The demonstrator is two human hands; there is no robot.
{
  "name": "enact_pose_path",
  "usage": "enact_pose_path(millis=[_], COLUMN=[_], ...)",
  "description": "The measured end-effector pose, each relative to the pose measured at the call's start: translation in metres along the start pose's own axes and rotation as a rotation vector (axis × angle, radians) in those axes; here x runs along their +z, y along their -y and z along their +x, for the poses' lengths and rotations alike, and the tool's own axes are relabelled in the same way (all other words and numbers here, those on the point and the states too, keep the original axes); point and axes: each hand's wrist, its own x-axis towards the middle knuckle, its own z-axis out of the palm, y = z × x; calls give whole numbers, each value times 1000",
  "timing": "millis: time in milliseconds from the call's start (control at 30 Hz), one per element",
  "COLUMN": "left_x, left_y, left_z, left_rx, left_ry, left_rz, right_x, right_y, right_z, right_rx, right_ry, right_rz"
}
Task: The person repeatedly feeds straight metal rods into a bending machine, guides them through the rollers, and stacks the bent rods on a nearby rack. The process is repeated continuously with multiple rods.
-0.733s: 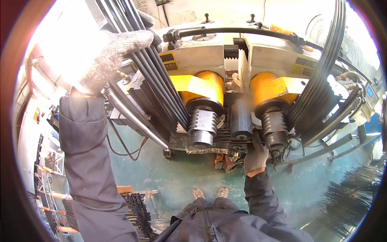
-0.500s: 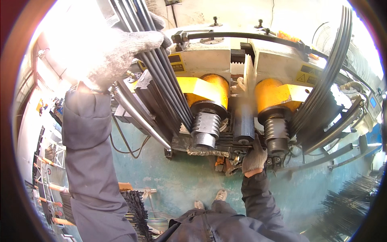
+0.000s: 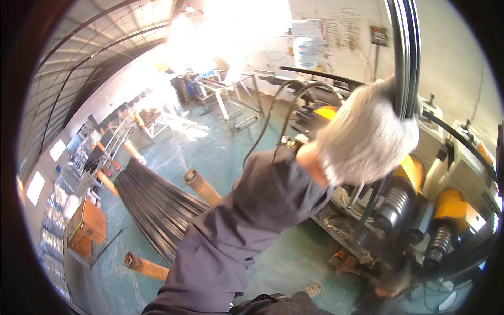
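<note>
My left hand (image 3: 367, 134), in a pale knitted glove, is wrapped round a bundle of long dark metal rods (image 3: 407, 52). The bundle rises past the upper edge of the view; its lower stretch runs down behind the glove beside the machine. Low at the right, my right hand (image 3: 394, 281) is smeared by motion near the front of the machine, and its fingers cannot be made out. Between them stand the machine's ribbed steel rollers (image 3: 394, 205) under yellow arms (image 3: 412, 170), with a dark hexagonal block (image 3: 420, 218) next to them.
Many long dark rods (image 3: 157, 205) lie in a spread pile at the left, with brown tubular posts (image 3: 202, 186) beside it. A wooden cabinet (image 3: 86, 226) stands farther left. Metal frames (image 3: 226, 100) are at the back, and a hose (image 3: 268, 118) loops beside the machine.
The view has swung left, so the machine now sits at the right and the rod pile shows. My left hand keeps its hold on the rods. My right hand has become blurred.
</note>
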Motion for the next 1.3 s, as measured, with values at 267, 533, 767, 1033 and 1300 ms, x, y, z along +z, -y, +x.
enact_pose_path(millis=[267, 533, 767, 1033, 1300], left_x=[-227, -495, -633, -785, -1011], left_y=[-119, -311, -475, -632, -771], left_z=[-173, -308, -314, -281, -267], left_rx=[-1249, -1564, -1773, -1421, -1087], left_ry=[-447, -873, -1107, -1608, -1574], left_rz=[-1198, -549, 266, 618, 785], right_x=[-50, -58, -33, -83, -308], right_y=[45, 196, 339, 486, 706], right_z=[-103, -236, -357, -550, -728], right_rx=[75, 9, 234, 126, -57], right_ry=[41, 612, 1235, 1579, 1680], right_rz=[409, 894, 1149, 943, 1439])
